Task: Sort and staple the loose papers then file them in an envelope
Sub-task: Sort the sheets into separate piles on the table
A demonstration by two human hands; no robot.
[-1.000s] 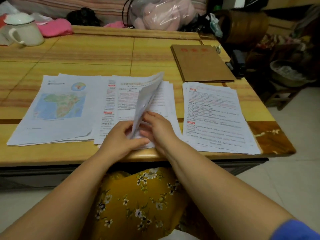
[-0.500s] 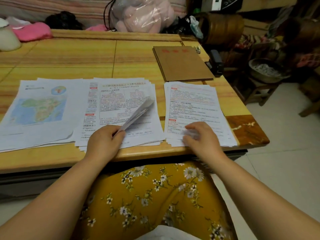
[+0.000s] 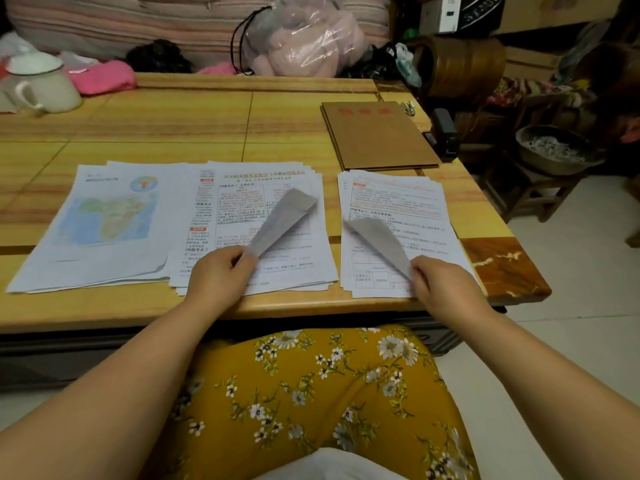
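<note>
1. Paper in three stacks along lower table [image 3: 284, 126] edge: map stack [image 3: 100, 220] left, middle stack [image 3: 277, 244], right stack [image 3: 398, 216]
2. left hand [image 3: 216, 278] pinches middle stack's lifted corner
3. right hand [image 3: 441, 284] pinches right stack's lifted corner
4. envelope [image 3: 377, 135] upper right, flat, beside stapler [image 3: 443, 136]

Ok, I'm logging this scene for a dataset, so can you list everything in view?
map paper pile: 1, white with blue-green map, table left
middle paper pile: 1, white with red text, table centre
right paper pile: 1, white, table right
envelope: 1, brown, behind right pile
stapler: 1, black, table's right edge
mug: 1, cream, lidded, far left
table: 1, yellow wood
plastic bag: 1, clear, pink contents, behind table
left hand: lifting a middle-pile corner
right hand: lifting a right-pile corner
</note>
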